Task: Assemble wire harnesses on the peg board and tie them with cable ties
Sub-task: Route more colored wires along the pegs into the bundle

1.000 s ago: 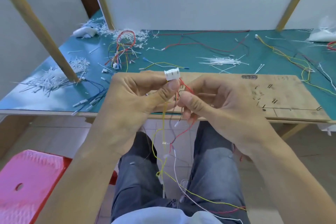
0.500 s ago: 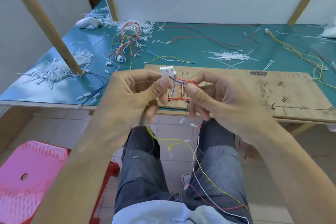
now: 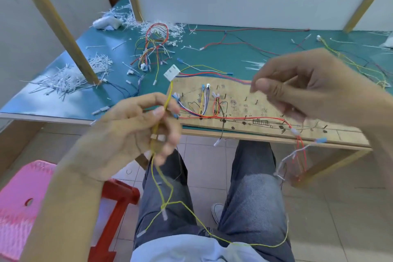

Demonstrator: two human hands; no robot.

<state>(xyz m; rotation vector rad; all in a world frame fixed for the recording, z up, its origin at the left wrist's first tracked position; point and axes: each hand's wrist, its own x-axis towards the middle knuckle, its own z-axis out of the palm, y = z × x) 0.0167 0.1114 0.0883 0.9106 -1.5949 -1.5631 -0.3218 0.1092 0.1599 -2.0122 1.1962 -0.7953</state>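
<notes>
Yellow wire [image 3: 168,100] runs through clamped left grip [image 3: 136,130]; right grip [image 3: 308,85] clamps red wires [image 3: 212,74].

Not really getting anything readable here. The peg board [image 3: 265,103] is showing pen scribbles and small marks beside the pegs, plus a hatched box [image 3: 260,122] drawn near its front edge, but none of it is coming through as letters or numbers. The white connector [image 3: 171,72] is looking too blurry to tell.

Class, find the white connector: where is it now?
Head view, left of centre: the white connector is above the left hand, by the peg board's far-left corner.
</notes>
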